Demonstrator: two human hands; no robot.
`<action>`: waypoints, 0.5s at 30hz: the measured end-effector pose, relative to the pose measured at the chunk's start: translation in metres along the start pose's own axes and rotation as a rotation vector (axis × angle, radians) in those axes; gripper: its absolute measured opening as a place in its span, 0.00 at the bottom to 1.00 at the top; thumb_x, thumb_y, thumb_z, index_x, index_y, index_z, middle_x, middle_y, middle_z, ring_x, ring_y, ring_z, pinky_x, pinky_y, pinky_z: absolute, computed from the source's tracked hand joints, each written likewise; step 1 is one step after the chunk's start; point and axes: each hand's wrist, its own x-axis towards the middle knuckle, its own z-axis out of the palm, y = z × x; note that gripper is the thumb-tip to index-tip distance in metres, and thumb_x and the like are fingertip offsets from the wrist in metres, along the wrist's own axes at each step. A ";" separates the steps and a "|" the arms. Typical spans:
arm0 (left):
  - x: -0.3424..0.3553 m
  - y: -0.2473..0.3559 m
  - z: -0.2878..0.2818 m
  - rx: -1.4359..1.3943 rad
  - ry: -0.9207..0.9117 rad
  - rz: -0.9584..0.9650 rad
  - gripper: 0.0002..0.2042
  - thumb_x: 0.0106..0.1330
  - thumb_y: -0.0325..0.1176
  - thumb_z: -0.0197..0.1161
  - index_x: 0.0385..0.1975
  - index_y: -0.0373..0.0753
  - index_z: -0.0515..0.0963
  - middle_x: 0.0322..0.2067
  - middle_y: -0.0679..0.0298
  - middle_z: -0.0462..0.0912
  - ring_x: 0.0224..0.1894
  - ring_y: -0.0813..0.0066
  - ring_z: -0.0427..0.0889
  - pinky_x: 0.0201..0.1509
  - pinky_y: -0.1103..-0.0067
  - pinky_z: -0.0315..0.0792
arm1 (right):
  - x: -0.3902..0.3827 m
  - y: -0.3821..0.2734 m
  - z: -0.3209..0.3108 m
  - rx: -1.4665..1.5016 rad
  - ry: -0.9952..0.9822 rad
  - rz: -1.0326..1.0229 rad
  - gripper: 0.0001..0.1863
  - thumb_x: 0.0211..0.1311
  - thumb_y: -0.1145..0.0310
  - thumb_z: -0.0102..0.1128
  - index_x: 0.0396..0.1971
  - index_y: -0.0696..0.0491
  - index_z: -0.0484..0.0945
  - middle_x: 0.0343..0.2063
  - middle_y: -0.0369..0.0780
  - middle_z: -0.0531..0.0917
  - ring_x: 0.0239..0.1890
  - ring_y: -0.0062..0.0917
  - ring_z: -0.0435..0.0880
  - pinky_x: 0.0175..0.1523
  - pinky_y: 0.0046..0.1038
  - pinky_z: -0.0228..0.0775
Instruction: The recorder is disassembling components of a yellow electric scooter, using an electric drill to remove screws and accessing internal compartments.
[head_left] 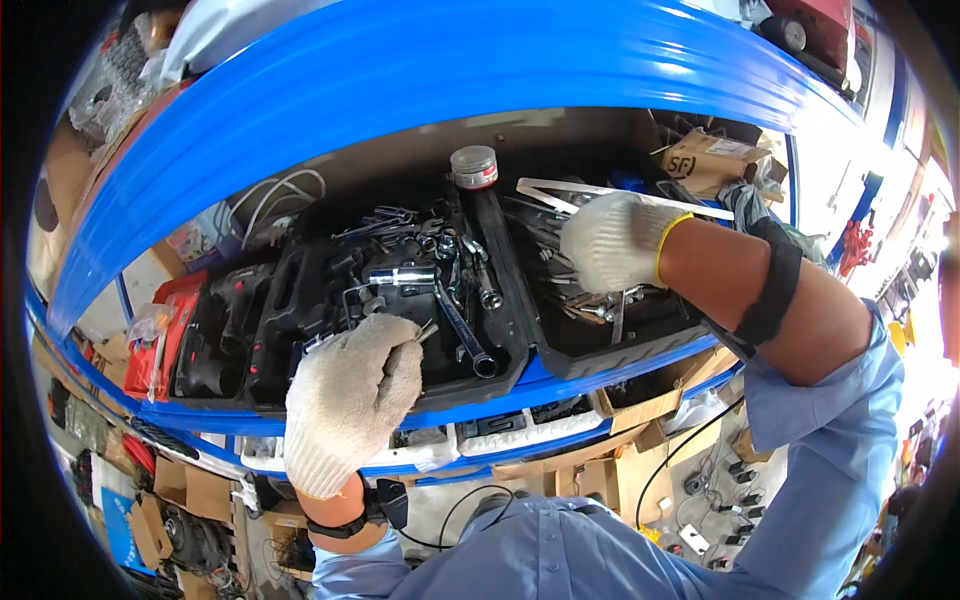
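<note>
My gloved left hand (352, 400) is closed on a thin metal piece (428, 329) at the lower part of an open black tool case (275, 360). Just above it lie a chrome socket tool (403, 277), a ratchet extension (460, 335) and several loose sockets and wrenches. My gloved right hand (610, 243) reaches into the right half of the case, fingers curled down among mixed tools (590, 305); what they grip is hidden. A long pale strip (540, 197) lies behind that hand. A round tin (473, 167) stands at the back between the halves.
A blue shelf beam (450, 60) arches above the case. A red tray (150, 360) and a black moulded case (220, 330) sit at the left, a cardboard box (715, 160) at the back right. Lower shelves hold more boxes (640, 405). Cables (665, 465) hang near my body.
</note>
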 end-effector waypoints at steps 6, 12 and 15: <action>0.001 -0.001 0.002 0.005 -0.013 0.002 0.05 0.67 0.28 0.63 0.39 0.36 0.81 0.28 0.52 0.84 0.28 0.53 0.85 0.33 0.69 0.76 | 0.004 0.006 0.014 -0.015 0.066 -0.056 0.11 0.46 0.64 0.61 0.23 0.54 0.88 0.23 0.49 0.85 0.29 0.46 0.87 0.36 0.43 0.80; -0.004 -0.008 -0.001 0.019 0.018 0.059 0.04 0.69 0.34 0.63 0.37 0.42 0.80 0.22 0.57 0.83 0.27 0.56 0.86 0.32 0.65 0.78 | -0.027 0.000 -0.013 0.117 0.235 -0.253 0.05 0.49 0.66 0.68 0.24 0.51 0.86 0.26 0.41 0.85 0.30 0.38 0.85 0.36 0.35 0.79; -0.003 -0.001 -0.003 -0.030 0.009 0.044 0.05 0.70 0.34 0.63 0.37 0.42 0.80 0.22 0.55 0.83 0.28 0.54 0.86 0.32 0.64 0.78 | -0.052 0.000 -0.022 0.410 0.462 -0.340 0.06 0.50 0.71 0.71 0.29 0.51 0.83 0.28 0.39 0.84 0.30 0.35 0.83 0.36 0.33 0.77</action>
